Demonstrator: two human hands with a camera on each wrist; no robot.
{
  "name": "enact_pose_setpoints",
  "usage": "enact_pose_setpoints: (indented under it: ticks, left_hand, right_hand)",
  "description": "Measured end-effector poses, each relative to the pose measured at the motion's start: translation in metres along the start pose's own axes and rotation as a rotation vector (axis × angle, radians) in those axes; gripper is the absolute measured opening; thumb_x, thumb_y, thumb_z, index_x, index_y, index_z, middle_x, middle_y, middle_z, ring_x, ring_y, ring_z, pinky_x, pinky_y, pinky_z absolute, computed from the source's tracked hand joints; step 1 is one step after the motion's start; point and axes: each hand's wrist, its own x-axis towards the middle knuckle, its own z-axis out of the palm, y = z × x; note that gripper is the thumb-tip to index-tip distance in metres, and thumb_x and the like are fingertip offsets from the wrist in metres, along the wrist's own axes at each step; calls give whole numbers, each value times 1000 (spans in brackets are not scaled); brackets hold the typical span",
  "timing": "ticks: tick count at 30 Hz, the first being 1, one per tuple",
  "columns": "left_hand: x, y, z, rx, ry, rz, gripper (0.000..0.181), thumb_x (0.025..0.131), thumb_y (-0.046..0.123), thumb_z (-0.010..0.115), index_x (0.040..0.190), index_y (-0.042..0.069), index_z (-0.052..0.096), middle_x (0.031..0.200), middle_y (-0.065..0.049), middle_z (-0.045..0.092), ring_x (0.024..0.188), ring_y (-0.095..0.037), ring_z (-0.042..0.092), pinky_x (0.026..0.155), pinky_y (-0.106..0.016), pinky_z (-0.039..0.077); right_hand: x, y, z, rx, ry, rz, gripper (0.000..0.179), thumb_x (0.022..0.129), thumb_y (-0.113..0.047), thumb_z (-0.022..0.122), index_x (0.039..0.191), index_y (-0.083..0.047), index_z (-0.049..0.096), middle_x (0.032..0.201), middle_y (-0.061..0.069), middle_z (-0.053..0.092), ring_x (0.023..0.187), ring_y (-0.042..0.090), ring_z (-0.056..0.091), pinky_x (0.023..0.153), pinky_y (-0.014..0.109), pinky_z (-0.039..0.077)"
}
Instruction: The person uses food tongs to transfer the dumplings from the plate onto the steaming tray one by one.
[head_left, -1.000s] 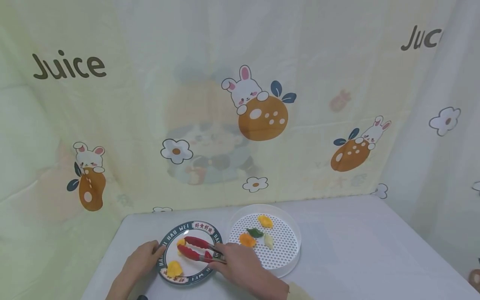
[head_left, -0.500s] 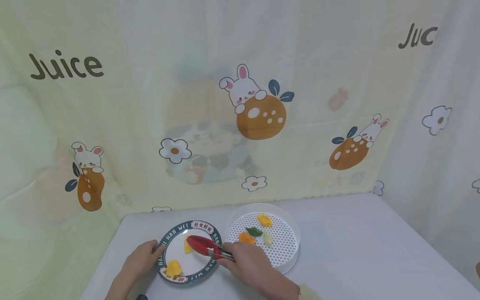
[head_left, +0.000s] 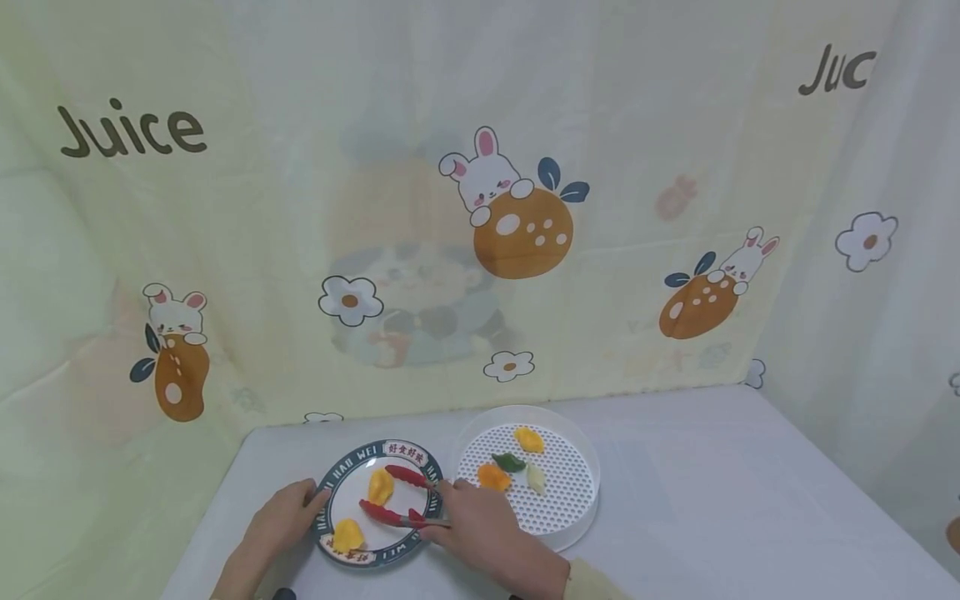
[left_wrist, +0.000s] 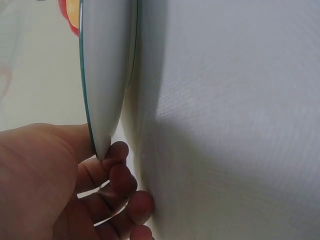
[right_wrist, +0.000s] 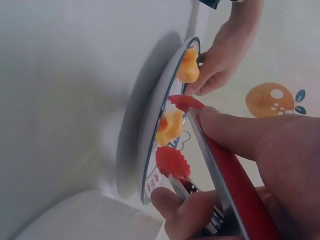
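My left hand (head_left: 281, 518) pinches the left rim of a round plate (head_left: 347, 483) with a dark green patterned border; the left wrist view shows the thumb on the upper side and fingertips below. My right hand (head_left: 480, 518) grips metal tongs (right_wrist: 212, 150) with red scalloped tips. The tong tips are spread, one on either side of a yellow dumpling-shaped piece (head_left: 381, 487) on the plate. A second yellow dumpling-shaped piece (head_left: 347, 536) lies near the plate's front left rim.
Right of the plate stands a white round steamer tray (head_left: 577, 492) with a perforated bottom. In it lie a yellow piece (head_left: 529, 439), an orange piece (head_left: 493, 477), a green piece (head_left: 508, 462) and a pale piece (head_left: 536, 479). A printed curtain (head_left: 420, 208) hangs behind the table.
The tongs came together at the upper yellow piece half a second ago and are now spread around it again. That piece now lies slightly farther right and turned. The left hand stays on the rim.
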Motion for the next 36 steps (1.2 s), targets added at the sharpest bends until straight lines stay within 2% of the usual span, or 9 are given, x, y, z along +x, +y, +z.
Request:
enact_pose_setpoints:
  ticks: [7,15,29,36]
  left_hand:
    - [-1,0,0,-13,8,10,26,102,31,55,90,8,59,73,-4,53,70,-17,49,61,-31,41]
    - [-1,0,-1,-10,9,10,26,102,30,55,89,8,58,73,-4,52,69,-17,49,61,-30,41]
    - [-2,1,-2,-6,8,6,27,103,31,54,87,9,58,73,-4,53,69,-16,49,61,-30,42]
    - [-4,2,-2,-10,15,16,27,103,30,54,86,9,57,72,-4,53,68,-16,49,60,-30,42]
  right_hand:
    - [3,-4,3,-6,20,-29,55,85,-53,74,124,-15,66,79,-4,54,66,11,50,55,25,39]
    - [2,0,1,4,25,-40,54,86,-52,73,126,-18,66,82,-6,57,69,10,50,56,24,39]
    - [-9,2,-14,-5,78,-61,52,87,-53,72,125,-19,67,75,-9,53,66,8,49,54,23,38]
    - [-17,11,-18,33,56,-24,52,86,-54,72,125,-20,67,78,-9,55,71,9,50,57,26,39]
